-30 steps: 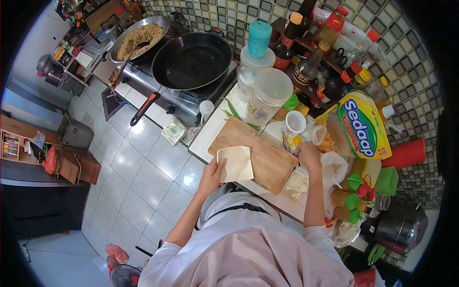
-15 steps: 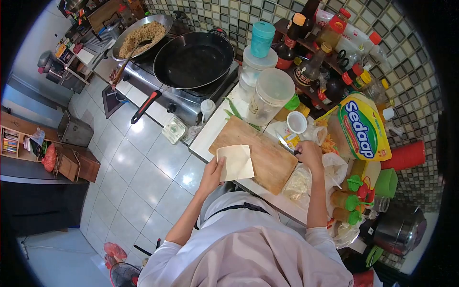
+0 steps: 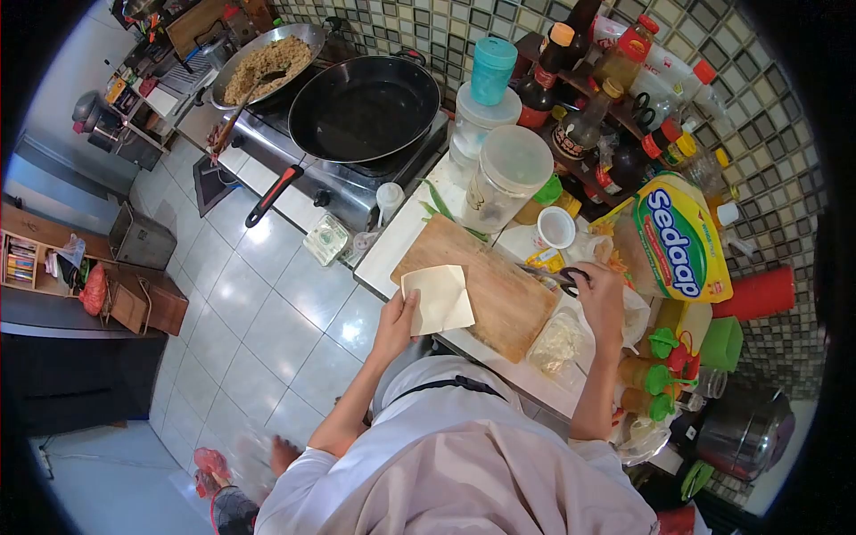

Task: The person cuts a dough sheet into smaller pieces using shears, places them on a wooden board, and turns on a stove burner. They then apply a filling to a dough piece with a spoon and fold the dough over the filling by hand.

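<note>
My left hand [image 3: 392,323] pinches a square cream-coloured sheet [image 3: 438,299] by its left edge, thumb on top. The sheet is held over the near left corner of a wooden cutting board [image 3: 499,290], slightly creased. My right hand [image 3: 603,299] grips scissors [image 3: 568,278] by their dark handles at the board's right end, blades pointing left. Below that hand lies a clear plastic bag [image 3: 557,343] with pale contents. A white cup [image 3: 555,228] and a small yellow packet [image 3: 546,259] sit just beyond the blades.
A black frying pan [image 3: 364,111] stands on the stove, beside a wok [image 3: 309,40] of brown food. Plastic jars [image 3: 506,178], green beans [image 3: 437,201] and sauce bottles [image 3: 575,134] line the back. A Sedaap pack [image 3: 673,236] stands right. Part of another person [image 3: 283,455] shows lower left.
My right hand has risen slightly and moved right, lifting the scissors so their handles show. My left hand stays nearly still with the sheet. Another person has appeared at lower left.
</note>
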The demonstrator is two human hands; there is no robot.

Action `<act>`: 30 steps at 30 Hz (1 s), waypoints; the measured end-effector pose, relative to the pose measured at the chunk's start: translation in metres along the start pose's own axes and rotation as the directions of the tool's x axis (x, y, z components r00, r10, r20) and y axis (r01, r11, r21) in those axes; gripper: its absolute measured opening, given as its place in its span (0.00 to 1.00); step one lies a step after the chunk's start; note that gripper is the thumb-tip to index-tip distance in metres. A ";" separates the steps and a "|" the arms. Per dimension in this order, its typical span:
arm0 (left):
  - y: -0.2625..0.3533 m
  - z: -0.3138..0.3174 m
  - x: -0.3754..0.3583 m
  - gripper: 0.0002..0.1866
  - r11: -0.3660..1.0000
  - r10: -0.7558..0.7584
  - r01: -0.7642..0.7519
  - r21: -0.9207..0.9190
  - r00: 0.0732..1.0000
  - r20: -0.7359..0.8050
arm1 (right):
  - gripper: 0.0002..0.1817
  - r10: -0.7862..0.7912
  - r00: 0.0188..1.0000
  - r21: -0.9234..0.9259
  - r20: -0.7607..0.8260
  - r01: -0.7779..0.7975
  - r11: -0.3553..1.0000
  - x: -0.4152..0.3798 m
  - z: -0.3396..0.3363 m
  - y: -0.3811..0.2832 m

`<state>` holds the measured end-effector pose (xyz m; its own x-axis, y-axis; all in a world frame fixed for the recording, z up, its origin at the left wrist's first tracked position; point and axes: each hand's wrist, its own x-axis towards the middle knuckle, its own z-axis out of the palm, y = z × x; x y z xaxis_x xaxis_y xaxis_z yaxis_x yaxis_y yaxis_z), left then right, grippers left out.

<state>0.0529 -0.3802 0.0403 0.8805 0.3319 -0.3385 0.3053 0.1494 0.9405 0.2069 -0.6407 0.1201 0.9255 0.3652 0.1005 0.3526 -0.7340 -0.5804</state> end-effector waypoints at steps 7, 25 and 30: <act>0.003 0.000 0.000 0.18 0.993 -0.049 0.039 -0.109 0.995 -0.088 | 0.10 0.312 0.949 0.530 0.043 -0.286 0.798 -0.023 0.005 -0.032; -0.006 0.013 -0.022 0.19 0.817 -0.213 0.016 -0.576 0.937 -0.276 | 0.17 0.211 0.972 -0.083 0.102 -0.203 0.976 -0.039 0.043 -0.028; -0.016 0.018 -0.039 0.21 0.841 -0.226 0.206 -0.501 0.974 0.021 | 0.16 0.166 0.983 -0.197 0.076 -0.149 0.969 -0.045 0.038 -0.027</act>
<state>0.0205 -0.4123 0.0384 0.7963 0.2698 -0.5414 0.2561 0.6605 0.7058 0.1502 -0.6157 0.1006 0.9580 0.2806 -0.0594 0.2314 -0.8784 -0.4182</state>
